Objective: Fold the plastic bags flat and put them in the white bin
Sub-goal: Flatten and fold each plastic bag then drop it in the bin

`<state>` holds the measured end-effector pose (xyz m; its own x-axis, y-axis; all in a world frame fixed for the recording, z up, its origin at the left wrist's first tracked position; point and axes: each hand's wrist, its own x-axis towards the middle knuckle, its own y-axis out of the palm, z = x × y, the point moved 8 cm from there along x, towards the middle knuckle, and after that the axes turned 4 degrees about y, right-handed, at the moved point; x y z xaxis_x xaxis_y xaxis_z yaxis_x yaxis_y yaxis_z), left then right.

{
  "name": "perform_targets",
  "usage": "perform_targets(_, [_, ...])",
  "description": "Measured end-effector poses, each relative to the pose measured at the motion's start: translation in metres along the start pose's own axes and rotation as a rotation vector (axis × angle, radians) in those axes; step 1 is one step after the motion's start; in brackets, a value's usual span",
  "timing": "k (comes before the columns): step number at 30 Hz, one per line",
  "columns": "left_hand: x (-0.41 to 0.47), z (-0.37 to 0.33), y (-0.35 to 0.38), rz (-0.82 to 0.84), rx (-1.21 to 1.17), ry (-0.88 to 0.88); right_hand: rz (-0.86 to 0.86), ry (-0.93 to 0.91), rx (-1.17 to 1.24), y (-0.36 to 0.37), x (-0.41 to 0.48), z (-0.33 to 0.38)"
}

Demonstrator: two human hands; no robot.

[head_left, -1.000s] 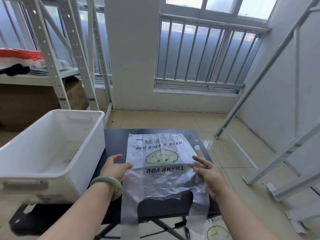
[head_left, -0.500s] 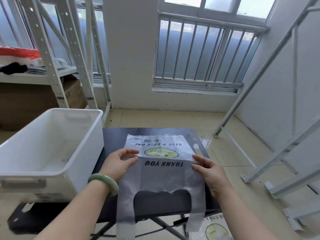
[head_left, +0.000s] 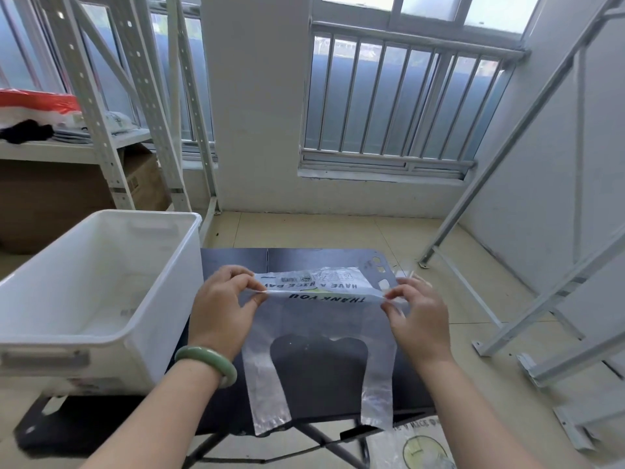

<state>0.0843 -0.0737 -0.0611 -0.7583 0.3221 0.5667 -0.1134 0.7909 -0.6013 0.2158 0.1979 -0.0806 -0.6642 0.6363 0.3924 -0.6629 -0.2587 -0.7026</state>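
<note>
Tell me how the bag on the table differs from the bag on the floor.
The table bag is pinched at both sides by the left hand and right hand; the floor bag lies untouched. The table bag is creased across its print, handles hanging off the table; the floor bag is partly out of frame, its round face print showing. Both are translucent with black lettering.

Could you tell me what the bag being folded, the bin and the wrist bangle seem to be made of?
Translucent printed carrier bag: thin plastic film, glossy, crinkled, the dark table showing through. White rectangular bin: rigid moulded plastic, smooth, faintly translucent walls. Pale green bangle: polished, perhaps jade or glass.
</note>
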Motion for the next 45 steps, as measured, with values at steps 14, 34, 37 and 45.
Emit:
perform_targets(14, [-0.001, -0.016, -0.013, -0.164, -0.417, -0.073, 0.272, 0.059, 0.553, 0.004, 0.004, 0.059])
perform_targets(34, [-0.027, 0.03, 0.064, 0.373, -0.415, -0.58, 0.558, 1.045, 0.673, 0.072, -0.046, -0.03])
perform_targets(37, [-0.036, 0.034, 0.066, 0.497, -0.134, -0.565, 0.507, 0.866, 0.472, 0.065, -0.041, -0.031])
perform_targets(45, [-0.046, -0.034, 0.08, 0.568, 0.253, -0.069, 0.542, 0.357, -0.292, 0.06, -0.031, -0.001])
